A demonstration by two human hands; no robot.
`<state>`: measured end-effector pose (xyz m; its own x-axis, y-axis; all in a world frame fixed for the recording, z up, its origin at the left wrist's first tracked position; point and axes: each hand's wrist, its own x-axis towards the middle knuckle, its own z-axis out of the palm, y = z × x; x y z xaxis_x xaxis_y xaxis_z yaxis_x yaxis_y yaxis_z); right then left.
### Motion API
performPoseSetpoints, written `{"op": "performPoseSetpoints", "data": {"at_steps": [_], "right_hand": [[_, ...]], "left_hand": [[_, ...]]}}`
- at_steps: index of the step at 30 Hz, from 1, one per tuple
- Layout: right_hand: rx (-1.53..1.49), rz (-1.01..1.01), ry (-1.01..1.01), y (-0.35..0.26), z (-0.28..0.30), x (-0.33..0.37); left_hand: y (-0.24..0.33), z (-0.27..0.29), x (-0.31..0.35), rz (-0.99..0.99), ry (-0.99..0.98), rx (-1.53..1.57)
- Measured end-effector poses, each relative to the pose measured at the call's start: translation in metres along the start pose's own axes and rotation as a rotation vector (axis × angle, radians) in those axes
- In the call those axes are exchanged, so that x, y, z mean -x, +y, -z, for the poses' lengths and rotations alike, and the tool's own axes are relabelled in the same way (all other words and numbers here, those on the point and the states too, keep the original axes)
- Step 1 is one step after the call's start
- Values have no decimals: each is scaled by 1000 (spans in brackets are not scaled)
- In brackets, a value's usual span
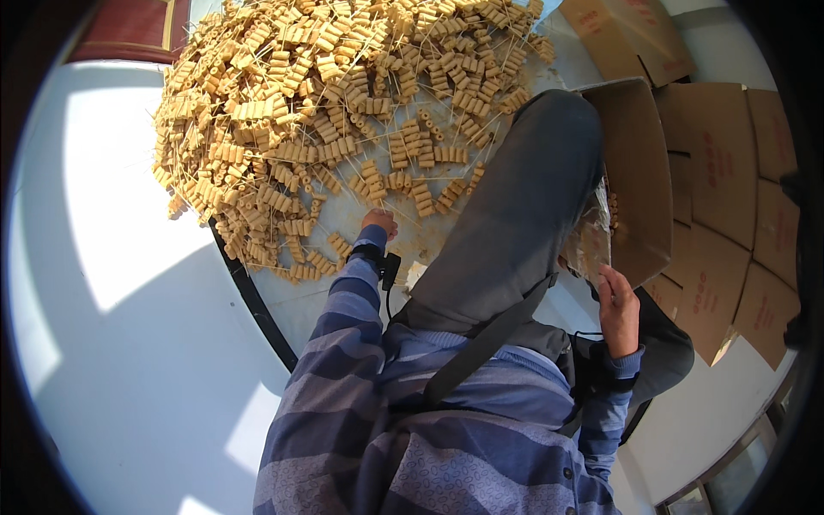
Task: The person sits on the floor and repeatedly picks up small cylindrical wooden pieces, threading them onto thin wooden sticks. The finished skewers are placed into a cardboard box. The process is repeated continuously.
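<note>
Bent leg [532,189] partly hides the open carton [639,163]

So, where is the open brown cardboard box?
The box is right of centre in the head view, beside the raised grey-trousered knee, just beyond the right hand.

Tan pieces [329,129], blue striped sleeve [330,335], brown box [639,176]

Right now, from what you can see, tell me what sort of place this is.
Likely an informal packing or storage space: a large heap of tan ridged pieces on thin sticks, an open cardboard box and more cardboard to its right.
</note>
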<state>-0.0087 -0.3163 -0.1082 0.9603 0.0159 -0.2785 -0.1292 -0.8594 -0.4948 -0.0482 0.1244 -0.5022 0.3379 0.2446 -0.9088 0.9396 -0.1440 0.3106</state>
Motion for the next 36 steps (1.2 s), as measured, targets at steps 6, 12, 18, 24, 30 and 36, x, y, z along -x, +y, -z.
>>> {"op": "performPoseSetpoints", "data": {"at_steps": [6, 12, 18, 24, 30, 36], "right_hand": [[15, -27, -62, -1, 1, 2], [-3, -112, -52, -1, 6, 3], [44, -17, -98, -8, -11, -6], [64, -7, -139, -7, -5, -9], [-33, -137, -129, -4, -1, 5], [-110, -48, -79, -14, -1, -8]], "left_hand": [[23, -37, 6, 205, -29, 254], [24, -34, -7, 320, -195, 561], [27, -35, 52, 110, -261, 1129], [111, -77, 30, 132, -324, 1022], [118, -85, -38, 431, -467, 804], [86, -52, 29, 127, -564, 780]]}}
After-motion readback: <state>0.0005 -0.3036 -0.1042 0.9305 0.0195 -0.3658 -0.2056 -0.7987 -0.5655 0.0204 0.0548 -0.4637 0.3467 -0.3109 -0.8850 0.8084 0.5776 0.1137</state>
